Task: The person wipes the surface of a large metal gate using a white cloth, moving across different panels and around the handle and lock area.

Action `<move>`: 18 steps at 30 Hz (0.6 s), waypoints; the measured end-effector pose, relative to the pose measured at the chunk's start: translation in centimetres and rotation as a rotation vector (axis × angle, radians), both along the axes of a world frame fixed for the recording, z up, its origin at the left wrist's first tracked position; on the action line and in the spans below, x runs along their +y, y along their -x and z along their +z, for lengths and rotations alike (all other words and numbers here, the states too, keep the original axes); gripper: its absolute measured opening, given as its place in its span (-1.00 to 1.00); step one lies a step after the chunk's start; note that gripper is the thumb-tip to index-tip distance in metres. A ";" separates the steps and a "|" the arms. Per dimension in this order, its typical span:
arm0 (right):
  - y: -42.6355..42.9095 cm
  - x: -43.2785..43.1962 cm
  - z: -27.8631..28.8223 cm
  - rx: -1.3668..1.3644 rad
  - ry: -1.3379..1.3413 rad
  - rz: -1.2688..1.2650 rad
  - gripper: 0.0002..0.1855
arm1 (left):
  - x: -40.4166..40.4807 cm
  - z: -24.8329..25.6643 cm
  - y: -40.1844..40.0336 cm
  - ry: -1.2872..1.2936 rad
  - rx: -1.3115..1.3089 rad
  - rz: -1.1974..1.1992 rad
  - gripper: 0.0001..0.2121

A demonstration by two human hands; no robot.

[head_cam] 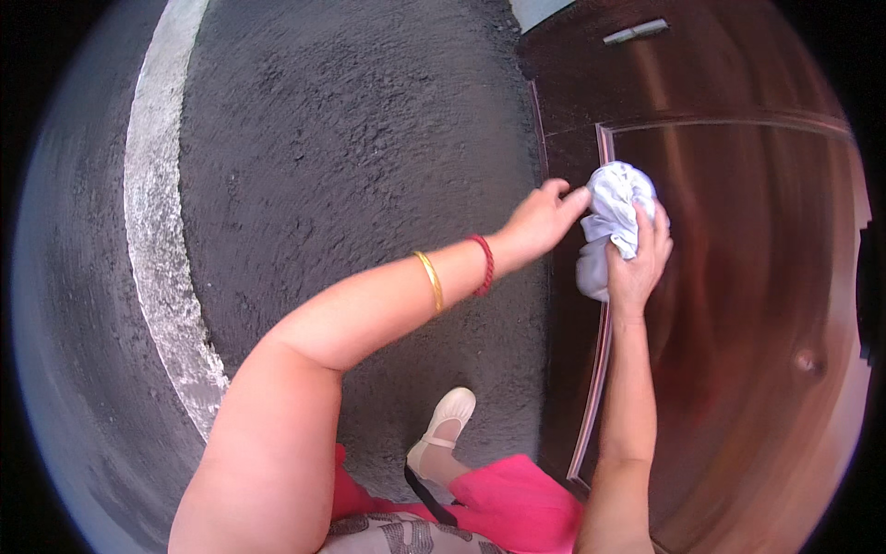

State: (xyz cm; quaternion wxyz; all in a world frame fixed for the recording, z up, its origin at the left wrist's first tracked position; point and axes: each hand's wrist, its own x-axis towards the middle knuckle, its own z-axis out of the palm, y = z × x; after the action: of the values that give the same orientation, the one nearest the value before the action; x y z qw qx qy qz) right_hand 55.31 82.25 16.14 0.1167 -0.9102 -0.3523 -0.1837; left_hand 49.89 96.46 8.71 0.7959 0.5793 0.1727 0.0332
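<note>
A crumpled white cloth (616,201) is in my right hand (640,263), its fingers and thumb closed round the lower right of it. The cloth lies against a glossy dark reddish-brown panel (720,277), over a raised trim strip (597,395) along its edge. My left hand (547,216) is just left of the cloth, fingers partly curled and apart, the thumb tip close to the cloth's edge; whether they touch cannot be told. It holds nothing visible. A gold bangle and a red braided band circle my left wrist and forearm.
Rough dark pavement (346,138) lies left of the panel, crossed by a worn white painted line (156,208). A small pale, handle-like bar (635,32) is on the dark surface at the upper right. My cream shoe (446,419) stands on the pavement near the panel.
</note>
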 end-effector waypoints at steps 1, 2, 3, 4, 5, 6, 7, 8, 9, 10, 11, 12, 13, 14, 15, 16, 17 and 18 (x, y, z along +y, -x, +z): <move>0.2 2.3 1.7 -0.189 0.196 0.024 -0.41 | 2.0 -0.7 0.1 0.069 0.001 0.049 -0.43; -0.7 3.2 1.6 -0.282 0.281 0.061 -0.40 | 4.1 -1.6 0.5 0.089 0.024 0.062 -0.44; -1.5 3.5 1.7 -0.287 0.361 0.069 -0.40 | 6.1 -1.4 1.0 0.118 0.031 0.065 -0.44; -2.9 3.2 1.1 -0.296 0.452 0.076 -0.42 | 7.6 -1.1 1.2 0.141 0.019 0.090 -0.45; -4.3 2.8 -0.1 -0.303 0.541 0.082 -0.43 | 8.9 -0.7 1.4 0.163 0.010 0.115 -0.45; -5.7 2.3 -1.5 -0.307 0.697 0.060 -0.52 | 9.9 0.2 1.8 0.186 0.008 0.126 -0.45; -6.7 2.5 -3.0 -0.363 0.798 0.059 -0.59 | 10.8 0.5 2.0 0.231 0.022 0.138 -0.47; -7.9 2.6 -4.1 -0.401 0.816 0.045 -0.61 | 11.4 0.9 1.9 0.245 0.004 0.155 -0.49; -8.5 3.6 -5.3 -0.427 0.826 0.033 -0.63 | 12.0 0.8 2.0 0.251 -0.002 0.174 -0.50; -9.2 4.6 -6.5 -0.436 0.821 0.052 -0.63 | 12.4 0.6 2.4 0.257 -0.015 0.188 -0.53; -9.7 5.5 -7.7 -0.439 0.826 0.072 -0.64 | 12.6 0.2 2.8 0.258 -0.019 0.212 -0.56; -9.5 7.0 -8.7 -0.433 0.916 0.096 -0.65 | 12.9 -0.2 3.4 0.253 0.019 0.219 -0.57; -9.4 8.0 -9.8 -0.459 0.992 0.121 -0.68 | 13.2 -0.4 3.5 0.250 0.035 0.225 -0.57; -8.4 7.8 -10.8 -0.468 1.126 0.142 -0.69 | 12.9 -0.5 3.7 0.279 0.075 0.231 -0.58; -7.8 7.7 -12.1 -0.480 1.248 0.168 -0.70 | 12.8 -0.5 3.8 0.279 0.072 0.234 -0.58; -7.0 5.8 -13.3 -0.469 1.249 0.221 -0.71 | 12.5 -0.3 3.9 0.297 0.083 0.196 -0.59; -5.6 3.2 -14.5 -0.459 1.244 0.278 -0.73 | 12.3 -0.1 4.1 0.311 0.096 0.164 -0.59; -4.6 0.4 -15.4 -0.436 1.266 0.309 -0.73 | 11.9 0.2 4.0 0.293 0.073 0.161 -0.61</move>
State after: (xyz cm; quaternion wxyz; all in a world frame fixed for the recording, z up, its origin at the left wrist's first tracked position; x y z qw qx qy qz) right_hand 59.90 82.63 0.72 -0.4864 -0.6845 -0.5332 -0.1025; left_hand 45.89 108.34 8.90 0.8598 0.4422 0.2503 0.0500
